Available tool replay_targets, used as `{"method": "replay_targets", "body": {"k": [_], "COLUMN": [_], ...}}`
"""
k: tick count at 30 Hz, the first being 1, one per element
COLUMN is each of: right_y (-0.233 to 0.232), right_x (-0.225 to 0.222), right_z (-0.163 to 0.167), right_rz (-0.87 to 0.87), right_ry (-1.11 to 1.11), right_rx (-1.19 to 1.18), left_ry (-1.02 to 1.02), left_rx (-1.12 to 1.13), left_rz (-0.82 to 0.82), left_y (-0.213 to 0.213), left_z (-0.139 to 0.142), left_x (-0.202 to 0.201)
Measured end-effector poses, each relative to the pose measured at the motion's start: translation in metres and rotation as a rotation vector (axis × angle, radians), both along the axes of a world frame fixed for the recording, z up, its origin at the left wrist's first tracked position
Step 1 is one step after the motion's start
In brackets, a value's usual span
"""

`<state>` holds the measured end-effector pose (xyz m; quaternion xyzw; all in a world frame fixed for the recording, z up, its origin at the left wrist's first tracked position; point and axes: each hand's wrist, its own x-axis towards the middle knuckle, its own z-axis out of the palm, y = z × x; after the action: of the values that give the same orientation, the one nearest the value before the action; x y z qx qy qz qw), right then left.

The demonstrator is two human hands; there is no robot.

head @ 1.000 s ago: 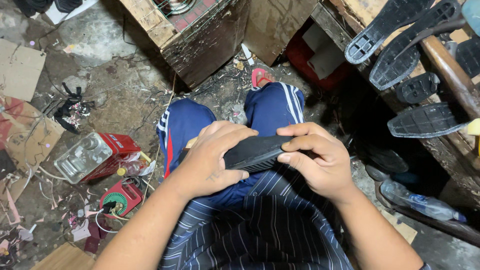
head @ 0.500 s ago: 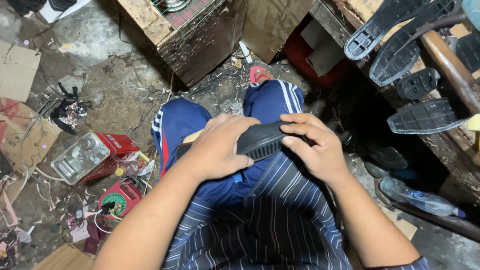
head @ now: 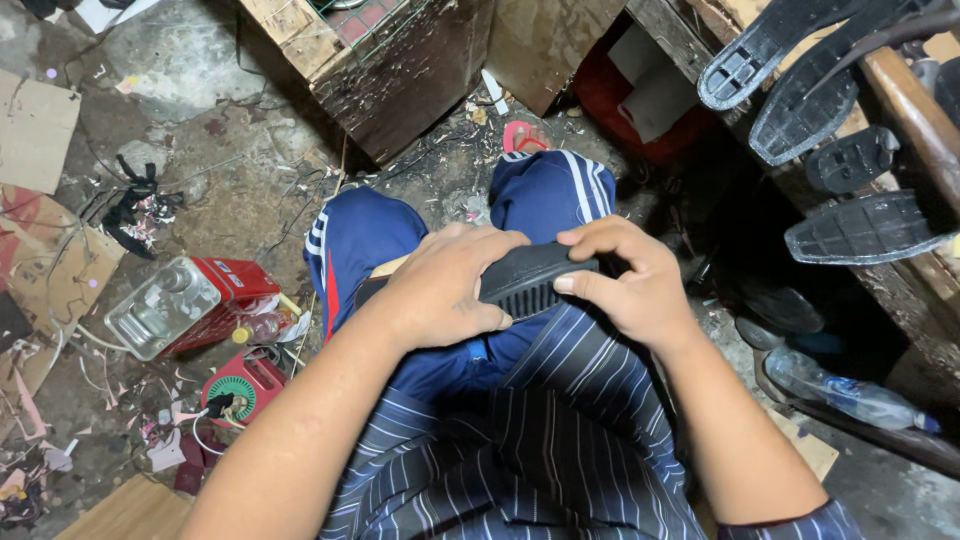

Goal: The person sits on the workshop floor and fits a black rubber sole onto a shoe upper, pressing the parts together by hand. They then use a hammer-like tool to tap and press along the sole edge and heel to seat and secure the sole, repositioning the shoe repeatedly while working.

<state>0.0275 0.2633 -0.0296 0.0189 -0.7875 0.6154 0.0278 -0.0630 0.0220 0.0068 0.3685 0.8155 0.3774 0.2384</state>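
A black rubber shoe sole (head: 530,277) with a ribbed tread lies across my lap, over blue track trousers with white stripes. My left hand (head: 445,288) covers its left half, palm down, with the fingers curled over its top edge. My right hand (head: 625,280) grips its right end, thumb pressed on the near edge and fingers wrapped behind. Most of the sole's left part is hidden under my left hand. A thin tan strip (head: 388,267) shows beneath my left hand.
Several black soles (head: 850,225) rest on a wooden rack at the right. A red metal device with a clear cover (head: 185,305) and a small red tool with a green dial (head: 240,385) sit on the littered floor at the left. A wooden crate (head: 390,70) stands ahead. A plastic bottle (head: 850,395) lies at the lower right.
Both hands have stayed on the sole. My right hand has shifted slightly along the sole's right end, and the sole sits a little higher on my lap.
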Motion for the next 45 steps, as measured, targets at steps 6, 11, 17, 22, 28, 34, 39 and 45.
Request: {"method": "replay_targets", "body": {"k": [6, 11, 17, 22, 28, 34, 39, 45], "right_y": [0.003, -0.013, -0.029, -0.02, -0.015, -0.021, -0.054, -0.088], "right_x": [-0.012, -0.009, -0.015, -0.031, -0.048, -0.053, -0.046, -0.047], "right_z": [0.015, 0.021, 0.01, 0.011, 0.007, 0.012, 0.024, 0.029], "right_rz": [0.011, 0.136, 0.031, 0.078, 0.146, 0.196, 0.282, 0.23], "right_ry": [-0.218, 0.154, 0.085, -0.088, -0.147, -0.11, 0.228, 0.344], "right_rx": [-0.024, 0.25, 0.189, 0.111, 0.146, 0.175, 0.419, 0.55], "left_ry": [-0.007, -0.045, 0.021, 0.071, 0.066, 0.054, 0.097, 0.018], "left_rx": [-0.011, -0.036, 0.043, -0.032, 0.114, 0.24, 0.239, 0.428], "left_rz": [0.023, -0.044, 0.019, 0.176, 0.487, 0.663, 0.635, 0.671], "left_y": [-0.001, 0.002, -0.007, -0.045, -0.097, -0.103, -0.105, -0.097], "left_z": [-0.001, -0.005, -0.005, 0.008, -0.004, -0.035, -0.035, -0.035], "left_x": [0.001, -0.011, -0.011, 0.008, 0.036, 0.051, 0.053, 0.049]}}
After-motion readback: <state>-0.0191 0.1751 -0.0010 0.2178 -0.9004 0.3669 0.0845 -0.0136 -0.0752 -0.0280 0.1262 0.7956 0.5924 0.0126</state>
